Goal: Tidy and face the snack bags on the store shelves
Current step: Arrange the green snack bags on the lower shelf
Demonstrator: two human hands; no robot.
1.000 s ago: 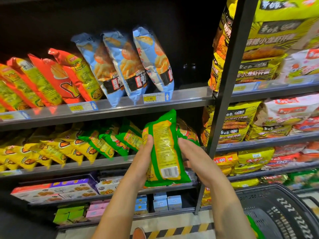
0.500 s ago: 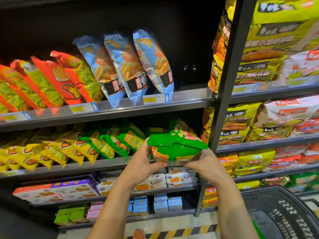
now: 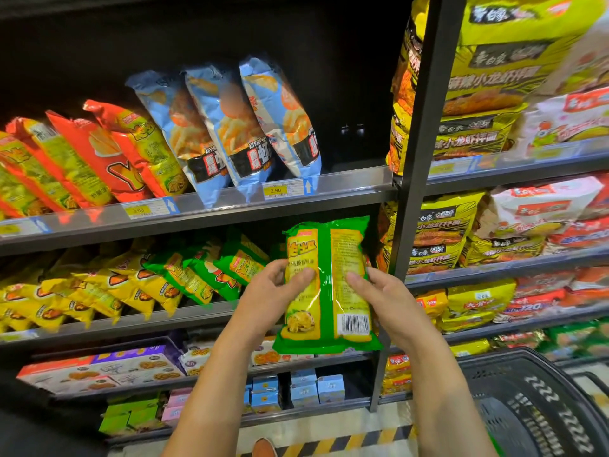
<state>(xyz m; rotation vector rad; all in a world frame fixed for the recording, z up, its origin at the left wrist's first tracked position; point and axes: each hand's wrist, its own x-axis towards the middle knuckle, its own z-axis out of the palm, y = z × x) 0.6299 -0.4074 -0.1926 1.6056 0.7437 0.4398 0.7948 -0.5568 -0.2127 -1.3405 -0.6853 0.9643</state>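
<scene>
Before the second shelf, at centre: a green-and-yellow snack bag (image 3: pixel 326 258) is held upright, clear of the shelf edge and just right of the green bags (image 3: pixel 204 272) leaned there.
Bag material: glossy, crinkled film, pillow-shaped, with flat crimped ends.
Bag print: two yellow panels are split by a green band; red characters are set at upper left, and fine text above a barcode (image 3: pixel 353 324) fills the right panel. The words cannot be read.
Left hand (image 3: pixel 270 298): the bag's left edge is gripped, with the thumb pressed on the front and the fingers hidden behind.
Right hand (image 3: pixel 385 298): the right edge is gripped, with the thumb laid on the front and the fingers curled behind.
Second shelf, left: shiny yellow bags (image 3: pixel 99 291) are overlapped in a slanting row.
Top shelf: puffy pale blue bags (image 3: pixel 230 127) pictured with fries are leaned beside red-and-yellow bags (image 3: pixel 108 150).
Shelf rail: price tags are clipped on, one marked 2.90 (image 3: pixel 283 190), another 3.00 (image 3: pixel 138 210).
Lower shelves: flat biscuit cartons (image 3: pixel 99 367) and small blue cartons (image 3: pixel 303 387) are stocked.
Right bay: beyond a dark metal upright (image 3: pixel 418 159), yellow-green noodle packs (image 3: pixel 478 94) are stacked, blurred.
Lower right: a black plastic basket (image 3: pixel 534 407) with mesh walls is seen.
</scene>
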